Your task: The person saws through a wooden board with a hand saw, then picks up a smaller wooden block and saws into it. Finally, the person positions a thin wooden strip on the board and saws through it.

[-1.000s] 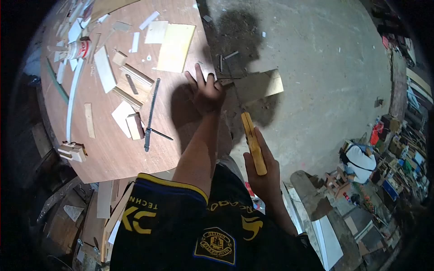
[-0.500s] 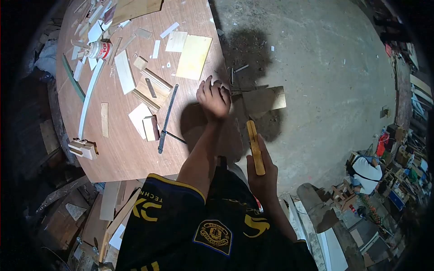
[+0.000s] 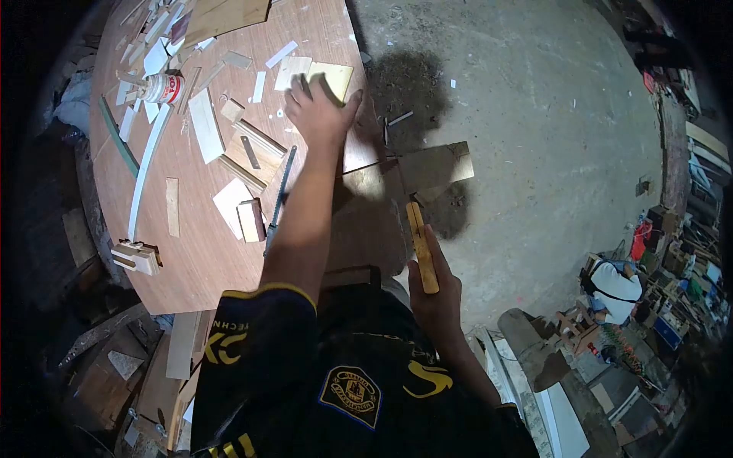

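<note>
My left hand (image 3: 317, 114) is stretched over the tabletop with its fingers spread, right at a pale yellow board (image 3: 340, 75) and a smaller light wood piece (image 3: 292, 74). It overlaps the edges of both. My right hand (image 3: 437, 298), low beside the table edge, is wrapped round the wooden handle (image 3: 422, 248) of what looks like a handsaw. The blade appears only as a thin dark line, seen nearly edge-on, running up from the handle. There it overlaps a brown board (image 3: 435, 169) that juts past the table edge over the floor.
On the brown table (image 3: 217, 271) lie a black bar clamp (image 3: 282, 191), a wooden frame (image 3: 256, 153), a sanding-block-like piece (image 3: 250, 221), a glue bottle (image 3: 163, 88) and scattered offcuts. A person (image 3: 617, 284) sits on the right amid clutter beyond the concrete floor (image 3: 550, 153).
My left hand has moved forward and left, from the table edge near the jutting board to the pale boards. My right hand stays on the handle. The view has shifted slightly.
</note>
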The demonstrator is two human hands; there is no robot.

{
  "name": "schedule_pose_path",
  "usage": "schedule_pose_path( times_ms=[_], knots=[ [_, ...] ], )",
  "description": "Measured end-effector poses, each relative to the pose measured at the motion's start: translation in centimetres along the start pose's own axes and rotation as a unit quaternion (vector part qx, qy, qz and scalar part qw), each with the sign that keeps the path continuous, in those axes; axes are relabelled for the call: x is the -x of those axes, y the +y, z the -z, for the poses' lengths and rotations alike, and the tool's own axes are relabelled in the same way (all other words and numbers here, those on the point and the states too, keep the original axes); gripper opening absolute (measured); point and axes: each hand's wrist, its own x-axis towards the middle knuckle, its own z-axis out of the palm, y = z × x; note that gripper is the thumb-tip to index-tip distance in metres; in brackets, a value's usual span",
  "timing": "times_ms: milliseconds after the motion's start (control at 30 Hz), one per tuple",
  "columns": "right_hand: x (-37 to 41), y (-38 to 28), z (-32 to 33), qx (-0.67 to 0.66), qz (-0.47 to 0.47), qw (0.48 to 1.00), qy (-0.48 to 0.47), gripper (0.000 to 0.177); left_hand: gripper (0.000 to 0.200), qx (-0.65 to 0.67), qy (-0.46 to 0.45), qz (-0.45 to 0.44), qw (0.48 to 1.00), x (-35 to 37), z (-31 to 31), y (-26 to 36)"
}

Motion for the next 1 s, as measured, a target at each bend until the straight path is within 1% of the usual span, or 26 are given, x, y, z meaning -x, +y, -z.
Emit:
schedule_pose_path(
  times_ms=[33,67,100,133,167,233,300,367,433,500,600,700,833,900,933,1000],
  knots=[
    [0.0,-0.1,0.0,-0.009,0.006,1.000,0.002,0.064,0.082,-0.001,0.001,-0.001,1.000,-1.0,-0.8,-0.2],
    [0.0,0.0,0.0,-0.010,0.007,1.000,0.002,0.064,0.095,-0.045,-0.090,0.029,0.994,-1.7,-1.7,-0.5],
    [0.0,0.3,-0.1,-0.001,0.004,1.000,-0.003,0.065,0.109,-0.087,-0.180,0.058,0.978,-2.1,-2.0,-0.6],
    [0.0,0.5,-0.1,0.008,0.000,1.000,-0.006,0.065,0.112,-0.114,-0.215,0.055,0.968,-2.3,-2.3,-0.7],
    [-0.1,0.6,-0.1,0.009,0.002,1.000,-0.004,0.065,0.112,-0.113,-0.213,0.054,0.969,-2.5,-2.5,-0.8],
    [-0.1,0.7,-0.2,0.011,0.012,1.000,0.002,0.065,0.107,-0.052,-0.213,0.109,0.970,-2.9,-2.2,-0.8],
    [-0.1,0.4,0.0,0.003,-0.001,1.000,0.008,0.063,0.106,-0.059,-0.217,0.104,0.969,-2.4,-1.8,-0.8],
    [-0.2,0.3,0.2,-0.006,-0.013,1.000,0.011,0.061,0.102,-0.023,-0.193,0.153,0.969,-1.4,0.8,0.0],
    [-0.1,0.3,0.2,-0.023,-0.025,0.999,0.011,0.060,0.104,-0.011,-0.138,0.119,0.983,1.3,2.2,0.0],
    [-0.2,0.3,0.3,-0.029,-0.020,0.999,0.015,0.059,0.104,-0.014,-0.155,0.112,0.981,5.1,3.9,0.2],
    [-0.3,0.0,0.5,-0.033,-0.013,0.999,0.019,0.058,0.101,0.041,-0.157,0.099,0.982,10.8,5.9,0.7],
    [-0.2,0.8,0.3,-0.035,0.003,0.999,0.024,0.058,0.097,0.041,-0.090,0.079,0.992,13.9,4.4,0.4],
    [-0.2,1.3,0.3,-0.028,0.034,0.998,0.040,0.057,0.094,0.012,-0.088,0.083,0.993,15.6,3.1,1.1],
    [-0.1,1.6,0.0,-0.027,0.021,0.999,0.032,0.059,0.089,0.007,-0.014,0.077,0.997,16.3,2.4,1.3],
    [-0.2,1.7,0.0,-0.025,0.009,0.999,0.023,0.061,0.089,0.010,-0.013,0.077,0.997,16.2,2.0,1.4],
    [0.0,1.7,0.0,-0.020,0.014,0.999,0.027,0.061,0.079,0.016,0.064,0.036,0.997,16.3,1.8,1.1]
  ],
)
